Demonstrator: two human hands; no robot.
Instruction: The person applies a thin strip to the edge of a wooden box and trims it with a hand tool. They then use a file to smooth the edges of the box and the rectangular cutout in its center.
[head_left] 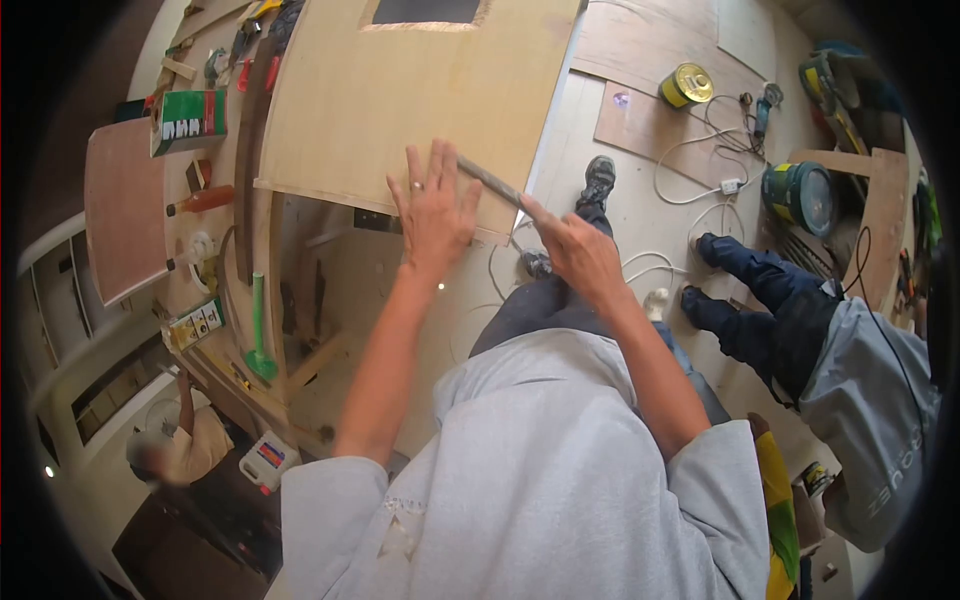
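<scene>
A pale wooden panel (pixel 350 110) with a rectangular cut-out near its far edge lies before me. My left hand (pixel 437 210) rests on it near the front edge, fingers spread, a ring on one finger. A narrow grey-brown bar (pixel 490 182), perhaps a file, lies slantwise over the panel's near right corner. Its far end is beside my left fingertips. My right hand (pixel 580 250) is closed round the near end of the bar, with the index finger stretched along it.
At left are a green-and-red box (pixel 190 118), a bottle of orange liquid (pixel 205 200) and a green tool (pixel 258 325). Cables, a yellow can (pixel 688 85) and a dark bucket (pixel 800 197) are on the floor at right. Another person (pixel 860 370) is close at right; one more (pixel 190 440) is at lower left.
</scene>
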